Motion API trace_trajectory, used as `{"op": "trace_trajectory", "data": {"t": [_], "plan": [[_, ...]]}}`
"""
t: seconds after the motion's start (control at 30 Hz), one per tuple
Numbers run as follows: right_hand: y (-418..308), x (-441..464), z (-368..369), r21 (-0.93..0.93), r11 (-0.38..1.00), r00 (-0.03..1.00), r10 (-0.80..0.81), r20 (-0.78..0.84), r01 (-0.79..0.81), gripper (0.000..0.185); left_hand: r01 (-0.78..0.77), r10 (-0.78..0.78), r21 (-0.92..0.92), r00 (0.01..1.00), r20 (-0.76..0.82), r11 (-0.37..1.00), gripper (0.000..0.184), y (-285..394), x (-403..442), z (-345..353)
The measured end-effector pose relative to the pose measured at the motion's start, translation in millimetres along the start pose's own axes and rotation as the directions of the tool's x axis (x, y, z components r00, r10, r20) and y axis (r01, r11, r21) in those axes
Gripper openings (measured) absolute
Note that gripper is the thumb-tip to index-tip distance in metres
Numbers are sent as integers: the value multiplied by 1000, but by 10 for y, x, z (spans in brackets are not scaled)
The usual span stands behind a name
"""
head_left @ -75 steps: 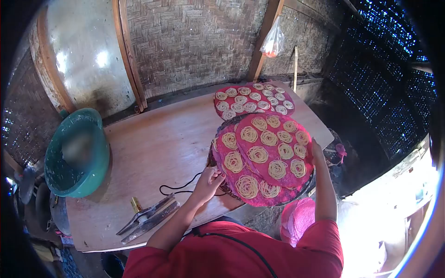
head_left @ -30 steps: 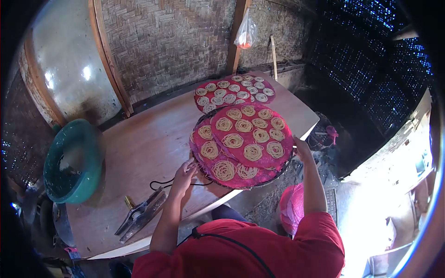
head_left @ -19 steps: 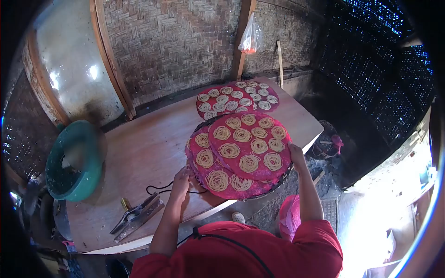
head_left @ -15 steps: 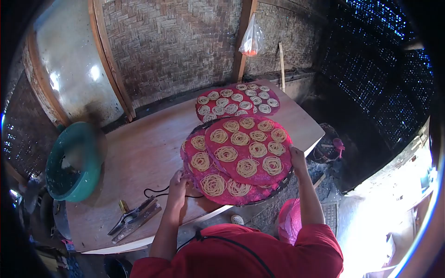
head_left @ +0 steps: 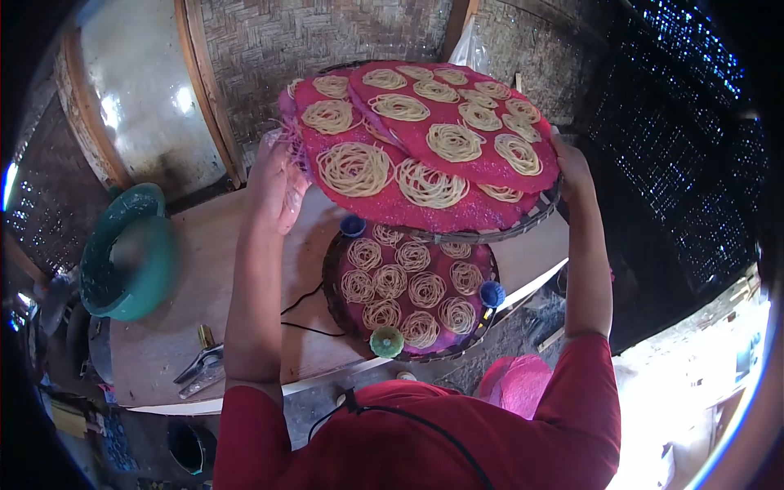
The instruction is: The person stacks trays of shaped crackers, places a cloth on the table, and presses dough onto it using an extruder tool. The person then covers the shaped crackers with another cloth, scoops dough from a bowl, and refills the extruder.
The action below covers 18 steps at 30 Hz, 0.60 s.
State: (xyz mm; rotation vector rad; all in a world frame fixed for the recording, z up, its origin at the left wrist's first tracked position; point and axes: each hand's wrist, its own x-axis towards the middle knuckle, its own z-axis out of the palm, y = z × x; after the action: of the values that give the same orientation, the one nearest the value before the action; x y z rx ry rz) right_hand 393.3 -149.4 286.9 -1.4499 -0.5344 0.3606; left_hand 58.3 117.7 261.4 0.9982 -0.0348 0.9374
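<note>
A round woven tray (head_left: 532,219) is lifted above the table between my two hands. Overlapping pink-red sheets (head_left: 327,214) cover it, with coiled nests of pale noodle-like strands (head_left: 354,169) on top. My left hand (head_left: 280,184) grips the tray's left edge, its fingertips partly hidden by the fringe. On the right edge, my right hand (head_left: 573,169) holds on, most fingers out of sight beneath the rim. Below, a second woven tray (head_left: 330,282) of similar nests rests on the table; two blue cups (head_left: 492,294) and a green fluted cup (head_left: 386,341) stand at its rim.
The wooden table (head_left: 212,269) bears a green basin (head_left: 151,278) at its left end. A metal tool (head_left: 198,365) and a black cord (head_left: 304,300) lie on the tabletop. Woven wall panels (head_left: 327,33) rise behind. Something pink (head_left: 516,384) is beside me, below the table.
Both hands have raised the upper tray up and away from me, uncovering the lower tray and its cups. The lifted tray now hides the nests at the back of the table.
</note>
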Motion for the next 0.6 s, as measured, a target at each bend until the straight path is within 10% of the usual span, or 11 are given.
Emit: {"op": "trace_trajectory", "data": {"t": [0.1, 0.37, 0.6], "plan": [[61, -47, -55, 49, 999, 1000, -6, 9, 5, 45, 4, 14, 137, 992, -126, 991, 29, -49, -148, -4], [1191, -821, -260, -587, 777, 924, -362, -124, 226, 40, 277, -126, 468, 936, -329, 839, 46, -866, -1217, -886], [2203, -1159, -269, -478, 868, 950, -249, -188, 133, 37, 354, -257, 212, 888, -382, 911, 33, -1153, -1687, -988]]}}
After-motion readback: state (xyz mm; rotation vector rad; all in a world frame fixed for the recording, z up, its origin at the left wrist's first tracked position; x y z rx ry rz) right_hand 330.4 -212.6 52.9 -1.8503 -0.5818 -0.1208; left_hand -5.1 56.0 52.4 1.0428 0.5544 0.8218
